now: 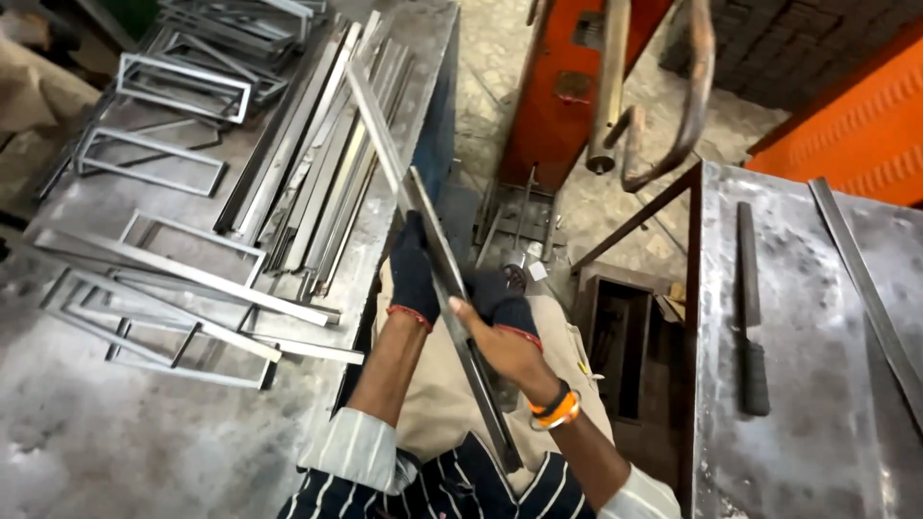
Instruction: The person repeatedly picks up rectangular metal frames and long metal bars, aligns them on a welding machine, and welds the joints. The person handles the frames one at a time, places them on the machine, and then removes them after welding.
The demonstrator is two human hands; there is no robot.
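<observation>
A long flat steel strip (pixel 385 144) runs diagonally from the strip pile on the left table down toward my lap. My left hand (pixel 413 274), in a dark fingerless glove, grips it from the left, about mid-length. On the opposite side my right hand (pixel 505 332), also gloved, with orange bangles at the wrist, holds the strip a little lower. The strip's lower end (pixel 505 452) rests near my striped shirt.
The left metal table (pixel 144 423) carries welded rectangular frames (pixel 183 86) and a pile of steel strips (pixel 317 173). A right table (pixel 817 384) holds a dark file (pixel 750 308) and a long strip (pixel 865 279). An orange machine (pixel 567 86) with a curved bar stands ahead.
</observation>
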